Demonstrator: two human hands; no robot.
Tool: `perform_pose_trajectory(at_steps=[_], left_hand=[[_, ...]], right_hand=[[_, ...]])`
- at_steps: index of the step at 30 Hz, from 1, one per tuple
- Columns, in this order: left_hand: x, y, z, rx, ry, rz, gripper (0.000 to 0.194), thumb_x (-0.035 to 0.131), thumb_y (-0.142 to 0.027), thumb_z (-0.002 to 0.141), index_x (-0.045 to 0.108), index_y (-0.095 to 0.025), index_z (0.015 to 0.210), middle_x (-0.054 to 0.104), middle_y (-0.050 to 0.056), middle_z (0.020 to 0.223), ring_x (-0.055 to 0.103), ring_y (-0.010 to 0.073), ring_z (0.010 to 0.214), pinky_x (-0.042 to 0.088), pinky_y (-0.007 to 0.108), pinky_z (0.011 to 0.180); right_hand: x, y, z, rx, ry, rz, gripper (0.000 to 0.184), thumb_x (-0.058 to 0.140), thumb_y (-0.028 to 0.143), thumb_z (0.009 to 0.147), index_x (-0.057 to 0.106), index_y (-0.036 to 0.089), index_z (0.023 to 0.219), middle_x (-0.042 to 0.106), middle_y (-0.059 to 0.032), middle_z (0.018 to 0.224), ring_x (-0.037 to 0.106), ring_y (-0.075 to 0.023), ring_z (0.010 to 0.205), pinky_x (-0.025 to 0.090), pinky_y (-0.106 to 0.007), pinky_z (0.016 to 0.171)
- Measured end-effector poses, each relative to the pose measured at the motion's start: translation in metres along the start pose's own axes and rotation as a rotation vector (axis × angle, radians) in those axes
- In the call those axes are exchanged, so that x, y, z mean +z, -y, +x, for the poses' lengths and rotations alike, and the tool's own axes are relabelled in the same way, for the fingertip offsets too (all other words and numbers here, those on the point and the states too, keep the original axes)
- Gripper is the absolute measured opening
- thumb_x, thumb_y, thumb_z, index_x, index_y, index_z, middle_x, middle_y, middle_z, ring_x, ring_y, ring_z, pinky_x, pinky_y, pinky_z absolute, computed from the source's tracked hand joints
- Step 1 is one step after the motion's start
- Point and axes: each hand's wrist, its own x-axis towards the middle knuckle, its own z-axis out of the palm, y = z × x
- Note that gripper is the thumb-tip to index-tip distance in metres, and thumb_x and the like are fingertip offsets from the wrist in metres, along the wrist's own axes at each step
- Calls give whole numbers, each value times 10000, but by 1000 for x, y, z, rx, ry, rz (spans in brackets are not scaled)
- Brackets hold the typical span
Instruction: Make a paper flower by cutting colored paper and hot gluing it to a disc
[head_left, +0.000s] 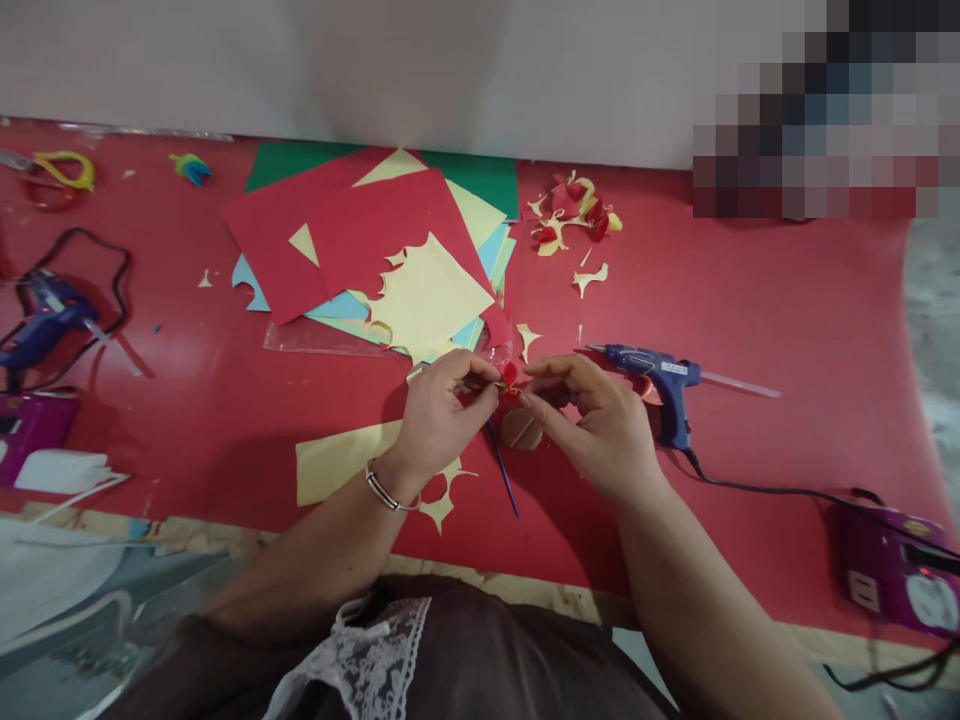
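- Two hands meet just in front of the loose stack of red, yellow, green and blue paper sheets (390,250).
- Left hand (439,415) and right hand (592,420) both pinch a small red paper petal piece (510,374).
- Blue hot-glue gun (660,385) lies right of that stack, beside the right hand.

My red surface (750,290) fills the view; a pale plain wall (450,60) runs behind it at twelve o'clock, grey floor (934,300) at three.
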Motion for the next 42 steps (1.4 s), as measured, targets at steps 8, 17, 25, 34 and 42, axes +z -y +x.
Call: perform_pose_trajectory(at_steps=[8, 17, 25, 34, 42], left_hand=[[1, -3, 1, -51, -4, -68, 92, 676, -140, 862, 706, -221, 891, 775, 15, 866, 743, 138, 760, 621, 285, 746], [4, 2, 4, -221, -67, -313, 176, 754, -176, 847, 678, -220, 999, 783, 26, 957, 773, 136, 805, 638, 268, 765], [3, -16, 16, -234, -139, -292, 293, 804, -139, 810, 659, -225, 1050, 732, 3, 891, 767, 133, 771, 650, 249, 729], [37, -12, 89, -157, -98, -227, 307, 759, -30, 842, 601, -237, 1005, 705, -17, 835, 746, 141, 747, 637, 308, 748], [101, -22, 186, 10, -65, -2, 262, 747, -31, 892, 586, -230, 950, 762, 9, 873, 753, 193, 901, 568, 381, 889]], right_hand=[[1, -1, 1, -32, -14, -11, 196, 758, 339, 960, 761, 242, 1131, 811, -28, 928, 781, -189, 855, 552, -287, 691], [-4, -3, -3, -80, -114, -9, 198, 772, 352, 973, 757, 219, 1119, 803, -40, 940, 748, -171, 774, 609, -303, 713], [-10, -15, -9, -167, -160, -154, 116, 709, 321, 1009, 755, 225, 1055, 799, -29, 882, 756, -182, 751, 600, -318, 727], [-9, -22, -6, -336, -181, -270, 122, 637, 270, 1054, 740, 219, 1013, 799, -59, 909, 736, -187, 771, 579, -312, 723], [-10, -26, -3, -333, -185, -262, 151, 604, 245, 1064, 721, 210, 976, 767, -55, 869, 699, -184, 762, 538, -308, 719]])
